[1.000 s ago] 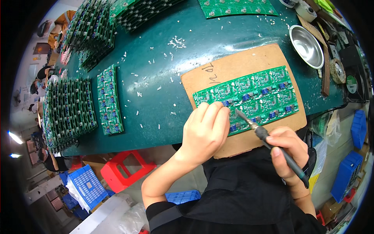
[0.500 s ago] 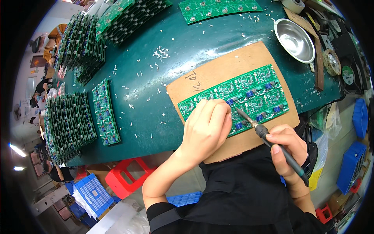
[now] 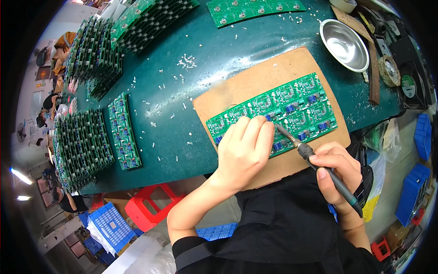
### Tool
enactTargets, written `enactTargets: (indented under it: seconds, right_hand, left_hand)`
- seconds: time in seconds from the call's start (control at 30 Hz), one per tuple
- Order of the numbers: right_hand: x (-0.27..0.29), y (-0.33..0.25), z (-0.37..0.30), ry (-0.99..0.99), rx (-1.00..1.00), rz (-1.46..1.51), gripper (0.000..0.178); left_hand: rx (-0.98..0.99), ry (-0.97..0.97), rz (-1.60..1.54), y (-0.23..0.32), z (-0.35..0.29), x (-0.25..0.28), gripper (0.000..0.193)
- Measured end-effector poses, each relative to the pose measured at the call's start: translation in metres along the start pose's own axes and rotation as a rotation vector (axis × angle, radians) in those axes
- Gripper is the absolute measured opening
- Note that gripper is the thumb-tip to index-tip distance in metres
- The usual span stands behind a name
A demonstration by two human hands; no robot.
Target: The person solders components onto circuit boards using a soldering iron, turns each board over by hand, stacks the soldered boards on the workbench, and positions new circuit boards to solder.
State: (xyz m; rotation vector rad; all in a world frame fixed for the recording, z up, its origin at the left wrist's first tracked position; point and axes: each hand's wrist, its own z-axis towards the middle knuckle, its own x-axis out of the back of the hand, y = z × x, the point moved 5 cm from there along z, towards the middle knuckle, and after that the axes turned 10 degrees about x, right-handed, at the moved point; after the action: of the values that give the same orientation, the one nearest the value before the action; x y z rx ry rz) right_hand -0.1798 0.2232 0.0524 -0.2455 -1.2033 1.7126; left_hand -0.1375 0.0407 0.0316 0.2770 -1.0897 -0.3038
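A green circuit board (image 3: pixel 299 119) with blue and white components lies on a piece of brown cardboard (image 3: pixel 292 57). My right hand (image 3: pixel 336 172) grips a soldering iron (image 3: pixel 333 180) by its dark handle, index finger and thumb along it. The iron's tip meets the middle of the board, close to my left fingertips. My left hand (image 3: pixel 244 153) rests on the board's near left part with its fingers curled and pinched together. Whatever sits between those fingers is hidden behind the hand.
Stacks of populated boards (image 3: pixel 84 148) stand at the left, beside a single board (image 3: pixel 124 131). Another green board (image 3: pixel 255 10) lies at the far edge. Small clippings (image 3: pixel 187 61) litter the green table (image 3: pixel 173 132). A metal bowl (image 3: pixel 344 45) sits far right; a red stool (image 3: pixel 150 208) is below.
My left fingers have shifted very slightly to the right on the board. The soldering iron's tip stays at nearly the same spot. The whole view has moved a little.
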Motion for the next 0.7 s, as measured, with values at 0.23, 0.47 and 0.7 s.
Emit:
enactTargets:
  seconds: [0.23,0.47,0.7]
  right_hand:
    - [0.028,0.002,-0.01,0.139,-0.074,0.019,0.015]
    - [0.035,0.009,-0.016,0.138,-0.148,0.057,0.015]
    - [0.033,0.014,-0.005,0.069,-0.056,0.003,0.019]
  left_hand:
    - [0.105,-0.204,-0.131,-0.007,0.009,0.013,0.016]
    - [0.169,-0.181,-0.348,0.007,0.024,0.001,0.017]
    - [0.067,-0.127,-0.18,0.017,0.029,-0.022,0.018]
